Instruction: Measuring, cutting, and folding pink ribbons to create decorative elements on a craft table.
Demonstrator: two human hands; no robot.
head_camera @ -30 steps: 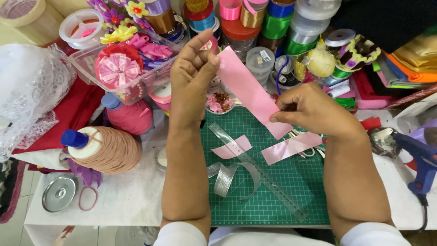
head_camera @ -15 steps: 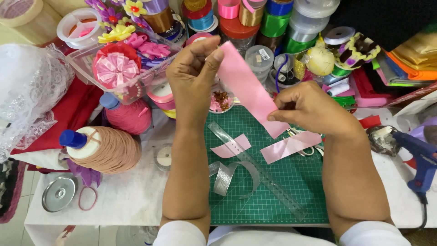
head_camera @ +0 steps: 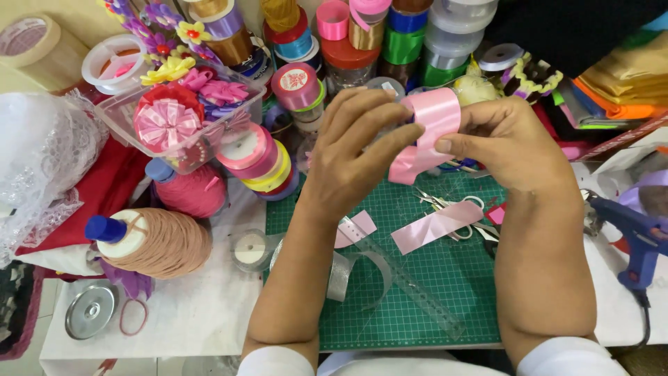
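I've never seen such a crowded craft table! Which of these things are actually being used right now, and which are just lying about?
In use:
- pink ribbon strip, folded between the left hand and right hand

Lying about:
- cut pink ribbon piece
- scissors
- clear ruler
- blue glue gun
- ribbon spools
- thread cone

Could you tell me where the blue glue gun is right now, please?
In the head view, the blue glue gun lies at the far right edge of the table, just right of the green cutting mat and beyond the right hand.
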